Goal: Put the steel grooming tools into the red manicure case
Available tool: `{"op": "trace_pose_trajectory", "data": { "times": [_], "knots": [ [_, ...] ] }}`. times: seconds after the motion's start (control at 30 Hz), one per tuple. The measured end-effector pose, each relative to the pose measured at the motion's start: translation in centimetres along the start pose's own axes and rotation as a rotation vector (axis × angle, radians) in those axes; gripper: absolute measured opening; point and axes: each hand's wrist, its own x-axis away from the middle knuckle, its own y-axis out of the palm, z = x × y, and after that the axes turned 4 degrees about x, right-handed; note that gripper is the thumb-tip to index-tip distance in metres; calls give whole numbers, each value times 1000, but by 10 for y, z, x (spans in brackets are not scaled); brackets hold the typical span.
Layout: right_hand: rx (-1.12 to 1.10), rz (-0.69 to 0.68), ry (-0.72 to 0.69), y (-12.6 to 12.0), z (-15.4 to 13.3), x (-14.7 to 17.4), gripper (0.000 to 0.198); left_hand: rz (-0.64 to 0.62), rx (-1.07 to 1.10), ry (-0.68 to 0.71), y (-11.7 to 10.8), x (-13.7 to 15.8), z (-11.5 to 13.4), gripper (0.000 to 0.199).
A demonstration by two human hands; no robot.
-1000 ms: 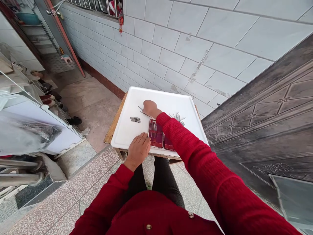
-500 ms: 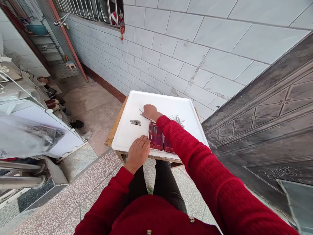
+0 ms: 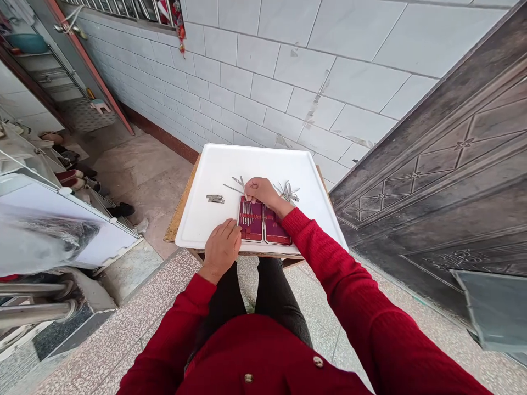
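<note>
An open red case (image 3: 252,232) lies on a white tray (image 3: 259,153) set on a wooden desk (image 3: 181,211), near the edge closest to the person. Slim metal tools (image 3: 247,211) stand in a row in its left half, crossed by a red band.

The two hands are apart. The left hand (image 3: 222,246) rests flat, its straight fingers reaching the case's left edge. The right hand (image 3: 257,189) is bent over the top of that half, fingers curled close together; whether a tool is pinched between them cannot be told.

For careful work here, the left hand would do best to brace the frame lightly without covering the row. The right fingers should handle one tool at a time and guide it along its own length, since a sideways tug could strain the band or jostle its neighbours. Pointed ends deserve care.

Loose thin tools (image 3: 233,187) lie just beyond the fingers, nail clippers (image 3: 215,198) to the left, and a metal cluster (image 3: 289,191) to the right.
</note>
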Motion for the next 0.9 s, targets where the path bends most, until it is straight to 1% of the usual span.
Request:
{"op": "trace_pose_trajectory", "data": {
  "times": [0.03, 0.07, 0.13, 0.17, 0.2, 0.3, 0.43, 0.57, 0.63, 0.73, 0.8, 0.9],
  "knots": [
    [-73, -1, -3, -4, 5, 6, 18, 8, -7, 5, 0, 0, 0, 25],
    [-126, 0, -11, -7, 9, 11, 31, 19, -13, 11, 0, -1, 0, 25],
    [-181, -8, -35, -12, 12, 19, 57, 32, -16, 15, 0, -1, 0, 25],
    [-189, -15, -45, -14, 13, 22, 64, 31, -13, 13, 0, -1, 0, 25],
    [-185, -20, -50, -15, 12, 25, 67, 28, -9, 8, 0, -2, 0, 26],
    [-150, -12, -37, -15, 9, 30, 60, 19, -8, 2, -2, -2, 0, 26],
    [-100, 31, -8, -12, 8, 32, 40, 7, -11, 1, -3, -3, 0, 26],
    [-56, 55, -4, -11, 14, 30, 23, 3, -10, -2, -4, -3, 0, 26],
    [-30, 55, -11, -10, 17, 29, 20, 5, -11, 4, -4, -4, 0, 26],
    [51, 57, -14, -11, 19, 30, 21, 10, -15, 12, -4, -4, 0, 26],
    [165, 79, -24, -12, 17, 31, 22, 3, -13, 9, -4, -4, 0, 27],
    [399, 150, -84, -13, 9, 36, 22, -15, 0, -7, -4, -4, 0, 29]
  ]
}}
